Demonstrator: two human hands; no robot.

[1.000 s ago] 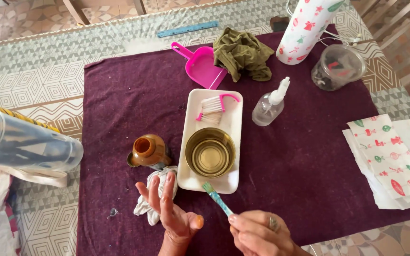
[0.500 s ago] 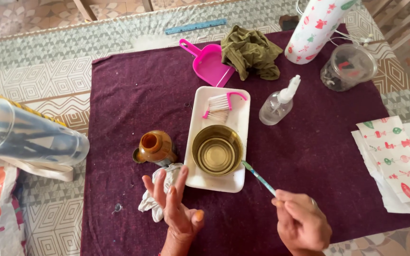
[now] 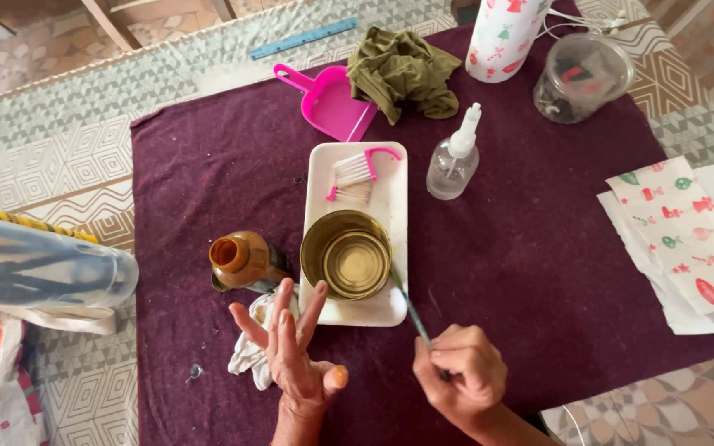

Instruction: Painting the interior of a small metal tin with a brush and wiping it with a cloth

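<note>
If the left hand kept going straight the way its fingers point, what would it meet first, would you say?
Probably the brown bottle, lying just beyond the left hand's spread fingertips; the white tray sits slightly right. Depth is uncertain.

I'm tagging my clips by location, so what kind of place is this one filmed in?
Probably a home table set up for craft or cleaning work. A purple cloth covers a patterned tablecloth; on it are a white tray holding a brass bowl, a small spray bottle and a pink dustpan.

Round brass-coloured metal bowl (image 3: 347,263) ahead of left hand (image 3: 295,363): glossy, smooth. White rectangular plastic tray (image 3: 390,202) under it: matt. Dark purple cloth table cover (image 3: 530,264) beneath hands: napped, lint-flecked. Brown squat jar (image 3: 241,259): glazed shine.
</note>
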